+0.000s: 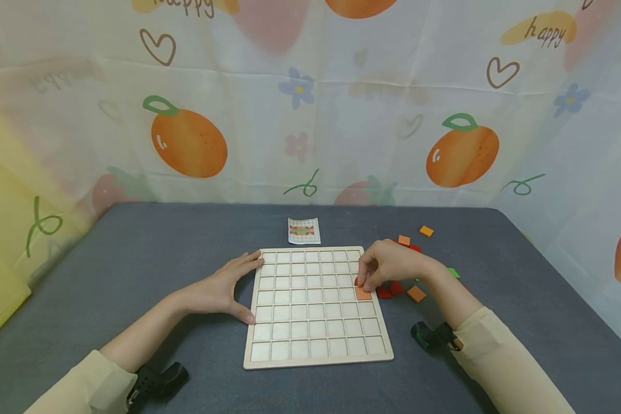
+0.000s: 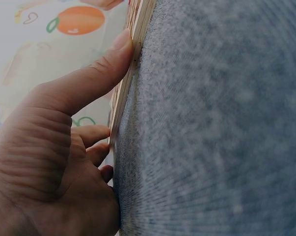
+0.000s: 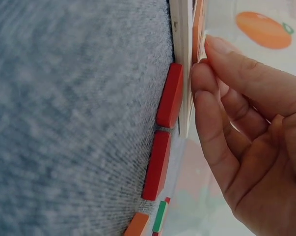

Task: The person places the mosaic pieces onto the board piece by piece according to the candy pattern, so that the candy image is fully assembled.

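A pale wooden grid board [image 1: 297, 297] lies on the table. My left hand [image 1: 218, 290] rests at its left edge, thumb and fingers spread; in the left wrist view the thumb [image 2: 121, 46] touches the board's side. At the right column my right hand [image 1: 390, 263] bends over the board, its thumb and fingertips drawn together at a small red tile [image 1: 356, 282], mostly hidden by the fingers. Just below them an orange tile [image 1: 363, 294] sits in a cell. In the right wrist view the fingertips [image 3: 217, 45] are close beside the orange tile [image 3: 197, 29].
A small printed pattern card [image 1: 303, 231] lies behind the board. Right of the board are loose red tiles [image 1: 384, 292], orange tiles [image 1: 416, 294], a green tile [image 1: 453, 273] and a yellow-orange tile [image 1: 426, 230]. A printed curtain [image 1: 310, 115] hangs behind the table.
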`<state>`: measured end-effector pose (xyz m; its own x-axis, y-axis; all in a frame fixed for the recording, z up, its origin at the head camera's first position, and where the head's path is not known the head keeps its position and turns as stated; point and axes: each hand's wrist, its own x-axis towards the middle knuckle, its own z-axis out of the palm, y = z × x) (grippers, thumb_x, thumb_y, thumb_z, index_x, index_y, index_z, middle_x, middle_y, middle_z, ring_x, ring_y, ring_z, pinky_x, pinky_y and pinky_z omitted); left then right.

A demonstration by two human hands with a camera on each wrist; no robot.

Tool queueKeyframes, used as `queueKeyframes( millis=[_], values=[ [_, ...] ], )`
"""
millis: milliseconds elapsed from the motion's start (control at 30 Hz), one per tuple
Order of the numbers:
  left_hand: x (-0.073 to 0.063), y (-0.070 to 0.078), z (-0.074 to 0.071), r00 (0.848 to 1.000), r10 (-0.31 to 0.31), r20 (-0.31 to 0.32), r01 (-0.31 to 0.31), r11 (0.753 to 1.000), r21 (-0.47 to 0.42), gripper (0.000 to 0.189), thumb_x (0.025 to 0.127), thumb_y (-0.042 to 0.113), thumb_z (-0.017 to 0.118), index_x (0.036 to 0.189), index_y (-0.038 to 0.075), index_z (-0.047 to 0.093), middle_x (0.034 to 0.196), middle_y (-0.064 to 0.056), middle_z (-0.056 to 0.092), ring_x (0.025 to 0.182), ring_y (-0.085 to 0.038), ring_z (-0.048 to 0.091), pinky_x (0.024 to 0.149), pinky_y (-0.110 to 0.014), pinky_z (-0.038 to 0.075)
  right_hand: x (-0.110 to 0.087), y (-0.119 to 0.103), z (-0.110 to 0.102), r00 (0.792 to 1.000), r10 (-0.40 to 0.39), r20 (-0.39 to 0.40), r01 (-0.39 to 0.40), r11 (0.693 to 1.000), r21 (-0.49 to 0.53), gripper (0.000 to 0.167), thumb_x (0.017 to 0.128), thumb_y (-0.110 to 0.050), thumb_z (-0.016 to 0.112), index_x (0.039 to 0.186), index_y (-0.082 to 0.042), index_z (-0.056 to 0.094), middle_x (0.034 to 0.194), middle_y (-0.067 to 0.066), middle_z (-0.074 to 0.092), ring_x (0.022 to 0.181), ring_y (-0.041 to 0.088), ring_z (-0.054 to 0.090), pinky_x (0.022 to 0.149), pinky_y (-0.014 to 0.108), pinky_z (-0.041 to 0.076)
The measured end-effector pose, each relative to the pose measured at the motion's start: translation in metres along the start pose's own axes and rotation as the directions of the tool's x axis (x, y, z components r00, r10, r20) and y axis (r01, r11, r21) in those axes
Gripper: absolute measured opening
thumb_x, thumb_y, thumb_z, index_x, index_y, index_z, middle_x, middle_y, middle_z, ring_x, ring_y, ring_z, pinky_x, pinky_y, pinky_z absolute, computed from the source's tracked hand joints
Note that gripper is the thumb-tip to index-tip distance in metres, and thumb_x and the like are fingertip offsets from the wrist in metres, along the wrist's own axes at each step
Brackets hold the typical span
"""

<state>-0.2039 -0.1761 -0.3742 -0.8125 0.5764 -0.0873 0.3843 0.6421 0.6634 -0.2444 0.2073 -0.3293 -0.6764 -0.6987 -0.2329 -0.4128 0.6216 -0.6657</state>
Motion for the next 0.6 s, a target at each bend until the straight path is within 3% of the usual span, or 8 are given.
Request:
queueKeyframes(
  millis=[600],
  values=[
    [-0.001,0.003,0.000,1.000,0.000,-0.004,0.000,1.000,0.002,0.117,0.067,0.047,0.088,0.157,0.006,0.025,0.168,-0.014,0.011,0.154,-0.046,0.003,0.113,-0.076,0.011,-0.012,0.007,-0.011,0.998,0.062,-0.023,-0.063,0.998,-0.006,0.010,0.083,-0.015,0.079,0.091,-0.014,0.074,0.086,-0.001,0.075,0.079,0.016,0.070,0.073,0.033,0.058]
  ],
)
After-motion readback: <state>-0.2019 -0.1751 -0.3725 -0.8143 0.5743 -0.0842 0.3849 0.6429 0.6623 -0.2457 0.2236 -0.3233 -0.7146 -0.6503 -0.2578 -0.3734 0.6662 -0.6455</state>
